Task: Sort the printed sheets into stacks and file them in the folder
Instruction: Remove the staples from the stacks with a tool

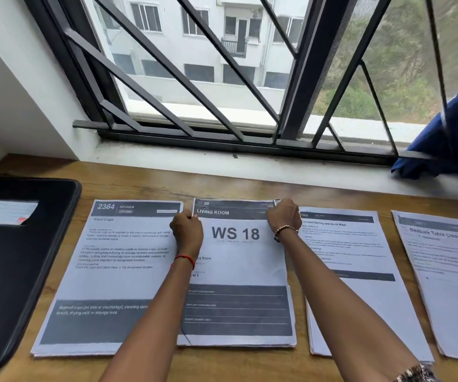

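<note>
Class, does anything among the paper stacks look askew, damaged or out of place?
The white WS 18 paper stack, pinched at its top corners by the left hand and right hand, has a creased lower-left corner and a ragged nick on its right edge. Nothing else stands out.

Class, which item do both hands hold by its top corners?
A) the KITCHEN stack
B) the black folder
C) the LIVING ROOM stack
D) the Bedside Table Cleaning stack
C: the left hand and right hand pinch the top corners of the LIVING ROOM stack, marked WS 18.
</note>
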